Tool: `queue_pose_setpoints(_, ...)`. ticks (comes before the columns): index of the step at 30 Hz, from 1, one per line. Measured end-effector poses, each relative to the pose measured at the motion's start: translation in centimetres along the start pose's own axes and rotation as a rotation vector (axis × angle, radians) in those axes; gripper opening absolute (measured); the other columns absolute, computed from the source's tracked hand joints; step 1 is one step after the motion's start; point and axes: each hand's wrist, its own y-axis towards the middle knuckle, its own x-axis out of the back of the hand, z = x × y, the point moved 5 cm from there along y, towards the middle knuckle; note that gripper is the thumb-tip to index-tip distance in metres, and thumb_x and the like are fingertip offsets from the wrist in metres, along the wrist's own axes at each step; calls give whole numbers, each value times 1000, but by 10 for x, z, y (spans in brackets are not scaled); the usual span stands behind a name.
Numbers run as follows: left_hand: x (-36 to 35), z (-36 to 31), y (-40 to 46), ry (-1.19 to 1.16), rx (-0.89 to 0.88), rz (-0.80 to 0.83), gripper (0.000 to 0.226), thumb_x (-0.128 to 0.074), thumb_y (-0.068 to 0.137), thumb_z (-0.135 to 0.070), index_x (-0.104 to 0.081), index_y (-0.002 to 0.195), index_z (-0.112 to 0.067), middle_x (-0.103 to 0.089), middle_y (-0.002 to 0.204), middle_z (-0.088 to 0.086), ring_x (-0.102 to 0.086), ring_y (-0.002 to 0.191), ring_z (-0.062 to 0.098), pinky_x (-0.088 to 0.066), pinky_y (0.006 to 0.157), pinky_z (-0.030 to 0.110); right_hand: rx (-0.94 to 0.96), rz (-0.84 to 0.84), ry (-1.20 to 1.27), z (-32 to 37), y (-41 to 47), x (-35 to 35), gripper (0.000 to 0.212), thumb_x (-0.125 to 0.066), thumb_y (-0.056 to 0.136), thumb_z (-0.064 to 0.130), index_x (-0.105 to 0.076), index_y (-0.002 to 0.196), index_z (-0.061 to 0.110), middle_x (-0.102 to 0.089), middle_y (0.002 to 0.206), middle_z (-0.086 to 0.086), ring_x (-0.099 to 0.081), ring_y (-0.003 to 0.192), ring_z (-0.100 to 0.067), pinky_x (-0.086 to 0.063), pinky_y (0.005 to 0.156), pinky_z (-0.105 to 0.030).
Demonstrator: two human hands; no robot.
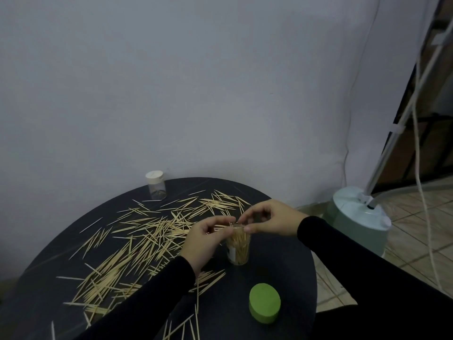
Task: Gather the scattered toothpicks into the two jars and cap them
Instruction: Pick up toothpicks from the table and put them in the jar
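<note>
The toothpicks (pixel 137 244) look like pale, dry wood. Both jars (pixel 238 250) are clear, shiny plastic. The green cap (pixel 264 306) looks smooth and matt. The dark surface (pixel 277 273) is smooth, slightly shiny.

Blue-grey wall (pixel 196 82) – dim light – tiled floor (pixel 404 229) at right.

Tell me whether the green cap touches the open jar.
Apart. The head view shows bare dark table between the green cap and the open jar.
</note>
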Motion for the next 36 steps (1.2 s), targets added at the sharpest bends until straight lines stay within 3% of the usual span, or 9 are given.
queue_pose_setpoints(2,3,-1,1,153,-102,-18,26,-62,89,-16,-67,113,-28,-66,107,-6,-60,100,16,-52,85,32,-27,22,-3,-3,-1,1,33,-74,80,35,-64,112,29,-61,90,8,-53,68,5,-43,65,-13)
queue_pose_setpoints(5,3,-9,-2,551,-374,-13,38,-50,91,-39,-54,129,-35,-52,124,-27,-43,116,-5,-35,96,19,-92,76,-66,-6,-1,-3,55,-79,74,37,-57,124,30,-61,94,10,-52,70,7,-36,65,-9)
queue_pose_setpoints(9,-2,-7,-5,900,-498,40,62,-20,87,-61,-45,137,-35,-38,141,-27,-28,126,0,-26,104,27,-113,122,-141,-10,1,-11,67,-80,71,41,-53,131,27,-61,102,10,-52,85,5,-35,71,-11)
queue_pose_setpoints(12,-8,-4,-7,997,-549,112,63,-16,87,-68,-48,134,-40,-29,145,-29,-20,127,-2,-24,103,31,-80,118,-133,-10,3,-12,55,-79,73,40,-60,123,28,-63,107,9,-53,98,0,-40,83,-20)
queue_pose_setpoints(15,-9,-7,-7,976,-578,96,60,-20,87,-67,-50,132,-40,-30,143,-29,-17,127,-3,-21,104,32,-83,112,-131,-9,4,-12,47,-79,74,38,-63,117,28,-63,107,8,-53,98,-2,-40,82,-21)
queue_pose_setpoints(21,-1,-7,-2,997,-647,108,62,-17,90,-69,-58,125,-40,-44,140,-20,-28,127,5,-26,100,32,-124,137,-141,-10,5,-12,59,-83,69,40,-59,122,31,-63,109,6,-54,97,-2,-38,78,-18)
queue_pose_setpoints(28,8,-16,16,748,-507,-34,52,-20,91,-59,-58,119,-37,-52,119,-23,-37,116,-6,-26,93,12,-239,148,-286,-24,14,-4,50,-71,82,15,-55,127,31,-60,101,6,-50,79,-2,-39,69,-17)
queue_pose_setpoints(32,21,-10,46,894,-344,-70,31,-40,99,-37,-55,126,-31,-53,126,-13,-36,118,2,-31,100,24,-317,-96,-396,-41,33,8,29,-62,90,24,-62,119,28,-60,98,8,-57,93,-10,-48,85,-25)
queue_pose_setpoints(36,25,4,81,1148,-170,-12,39,-47,97,-23,-46,136,-32,-43,141,-8,-31,131,14,-29,110,33,-365,-202,-615,-52,58,11,38,-55,93,36,-55,130,27,-57,122,2,-54,111,-18,-42,101,-39)
